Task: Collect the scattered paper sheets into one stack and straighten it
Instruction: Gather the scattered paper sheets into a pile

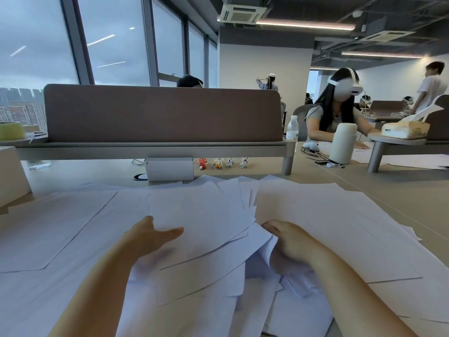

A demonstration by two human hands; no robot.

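Many white paper sheets (199, 207) lie fanned and overlapping across the desk in front of me. My left hand (148, 235) rests at the left edge of a raised bundle of sheets, thumb on top, fingers hidden under the paper. My right hand (289, 242) lies palm down on the sheets at the right, its fingertips tucked under the curled edge of the same bundle. More sheets (345, 220) spread out flat to the right, and others (56, 227) to the left.
A brown divider panel (162, 113) on a grey shelf closes the desk's far side. Under it stand a white box (170, 169) and small cable bundles (223, 163). A white flask (343, 143) and water bottle (292, 128) stand at the right, near a seated person (337, 110).
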